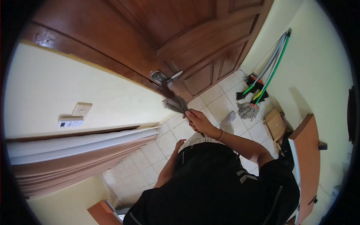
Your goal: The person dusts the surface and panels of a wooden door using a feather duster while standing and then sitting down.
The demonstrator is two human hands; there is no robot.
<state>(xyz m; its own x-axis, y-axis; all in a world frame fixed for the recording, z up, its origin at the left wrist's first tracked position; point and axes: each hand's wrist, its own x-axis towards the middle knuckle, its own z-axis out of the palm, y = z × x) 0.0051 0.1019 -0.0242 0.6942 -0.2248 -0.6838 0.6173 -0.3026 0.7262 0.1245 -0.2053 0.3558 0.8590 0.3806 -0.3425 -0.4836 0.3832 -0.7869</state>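
My right hand [198,122] is closed around the handle end of a feather duster [175,103] with dark grey-brown feathers. The duster's feathers reach up to the metal lever handle [174,76] of a brown panelled wooden door [187,41], covering part of its plate; whether they press on it I cannot tell. Low beside my trousers hangs my left hand [180,144]. Only a bit of its fingers shows, and I see nothing held there.
Mops and brooms [268,71] with long handles lean in the corner at right. Below them sits an open cardboard box [275,123], near a wooden furniture panel [305,161]. On the left are a light switch [82,109], a white remote [70,121] and curtains [82,153]. Pale tiles [176,131] cover the floor.
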